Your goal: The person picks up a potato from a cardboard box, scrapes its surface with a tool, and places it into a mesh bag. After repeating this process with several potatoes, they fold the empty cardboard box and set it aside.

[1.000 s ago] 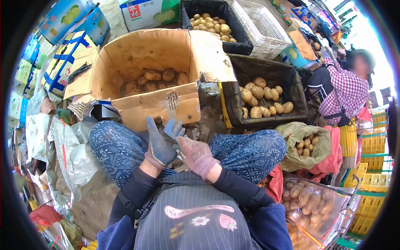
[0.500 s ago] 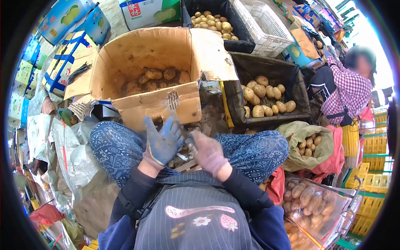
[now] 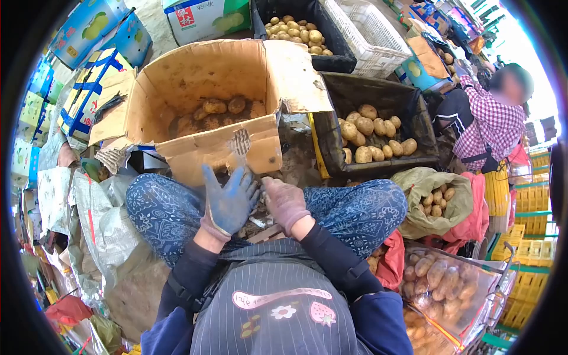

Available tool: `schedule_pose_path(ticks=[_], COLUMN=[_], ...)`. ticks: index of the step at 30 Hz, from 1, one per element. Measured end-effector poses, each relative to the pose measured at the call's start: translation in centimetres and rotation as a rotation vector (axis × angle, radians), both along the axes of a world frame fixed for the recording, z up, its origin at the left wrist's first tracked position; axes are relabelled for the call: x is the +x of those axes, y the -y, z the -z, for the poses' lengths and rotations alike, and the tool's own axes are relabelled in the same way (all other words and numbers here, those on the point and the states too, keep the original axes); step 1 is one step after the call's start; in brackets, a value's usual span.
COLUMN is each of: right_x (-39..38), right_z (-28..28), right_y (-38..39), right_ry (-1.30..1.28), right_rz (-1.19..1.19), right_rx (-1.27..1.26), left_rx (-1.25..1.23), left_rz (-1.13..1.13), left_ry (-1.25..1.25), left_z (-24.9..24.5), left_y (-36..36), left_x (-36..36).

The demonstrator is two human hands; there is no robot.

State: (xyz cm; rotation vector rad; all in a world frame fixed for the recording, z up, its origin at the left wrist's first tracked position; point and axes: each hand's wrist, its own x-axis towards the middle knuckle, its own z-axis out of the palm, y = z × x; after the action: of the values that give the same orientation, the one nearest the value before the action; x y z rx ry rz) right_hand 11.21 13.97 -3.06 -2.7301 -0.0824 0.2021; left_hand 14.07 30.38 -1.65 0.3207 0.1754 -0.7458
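My left hand point(image 3: 229, 201), in a blue-coated work glove, is turned palm up over my lap with its fingers apart and nothing on the palm. Beside it, my right hand point(image 3: 287, 205) wears a dirty pinkish glove. Its fingers are bent inward toward the left hand, and what lies inside them, if anything, is hidden. A narrow gap separates the hands. Just beyond them stands a worn cardboard box point(image 3: 204, 145) with several soil-covered potatoes point(image 3: 214, 106) at its bottom. Right of that, a black-lined crate point(image 3: 378, 167) holds several cleaner potatoes point(image 3: 365, 125).
Another dark crate of potatoes point(image 3: 296, 34) and a white plastic basket point(image 3: 378, 50) stand at the back. At right are a green sack point(image 3: 408, 183) and a clear bag of potatoes point(image 3: 441, 284). A person in a checked shirt point(image 3: 494, 127) sits beyond them.
My right hand has moved slightly left and up and is less blurred. My left hand stays palm up, its fingers slightly shifted. The whole view has shifted a little left.
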Motion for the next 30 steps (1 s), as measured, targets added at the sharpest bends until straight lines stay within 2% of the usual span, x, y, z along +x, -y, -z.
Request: schedule_pose_path(ticks=[3, 4, 7, 8, 11, 12, 16, 19, 20, 21, 23, 26, 27, 29, 30], right_x=[0.1, 0.2, 1.4, 1.7, 3.2, 3.7, 4.7, 3.4, 2.6, 1.7, -0.3, -1.9, -1.5, 0.0, 0.9], right_z=[0.7, 2.6, 1.9, 3.1, 3.4, 3.6, 4.2, 2.2, 1.9, 2.8, 2.4, 1.5, 3.1, 4.9, 5.9], right_y=[1.6, 2.1, 2.5, 3.0, 3.7, 3.7, 2.4, 1.1, 0.5, 0.1, -0.6, -0.8, 0.3, 1.7, 2.8], right_ry=[0.05, 0.132, -0.264, -0.199, -0.198, -0.177, -0.258, -0.338, -0.341, -0.355, -0.58, -0.262, -0.228, 0.283, 0.208], right_rz=[0.202, 0.266, 0.725, 0.7, 0.752, 0.726, 0.719, 0.703, 0.692, 0.595, 0.477, 0.518, 0.599, 0.574, 0.614], right_rx=[0.195, 0.318, 1.35, 1.517, 1.839, 1.891, 1.713, 1.524, 1.529, 1.469, 1.453, 1.298, 1.208, 0.664, 0.742], left_rx=[0.164, 0.166, 0.355, 0.434, 0.452, 0.503, 0.65, 0.692, 0.709, 0.724, 0.766, 0.849, 0.888, 0.969, 1.007], left_rz=[-0.143, -0.172, -0.102, -0.223, -0.147, -0.193, -0.276, -0.327, -0.304, -0.28, -0.207, -0.081, -0.03, 0.072, 0.096], left_ry=[-0.066, -0.077, 0.054, 0.107, 0.247, 0.297, 0.48, 0.686, 0.674, 0.662, 0.676, 0.738, 0.71, 0.648, 0.615], left_z=[-2.2, -2.5, -2.2, -3.0, -6.7, -8.1, -11.0, -12.8, -13.2, -13.5, -13.1, -11.5, -11.0, -10.3, -10.0], left_y=[-0.3, -0.7, -2.5, -2.5, -4.2, -4.5, -5.9, -5.2, -5.0, -4.7, -4.6, -6.3, -6.9, -8.0, -8.2], left_x=[0.0, 0.1, 0.9, 0.8, 3.7, 4.9, 10.8, 14.5, 15.9, 17.3, 19.8, 22.8, 23.5, 24.7, 25.1])
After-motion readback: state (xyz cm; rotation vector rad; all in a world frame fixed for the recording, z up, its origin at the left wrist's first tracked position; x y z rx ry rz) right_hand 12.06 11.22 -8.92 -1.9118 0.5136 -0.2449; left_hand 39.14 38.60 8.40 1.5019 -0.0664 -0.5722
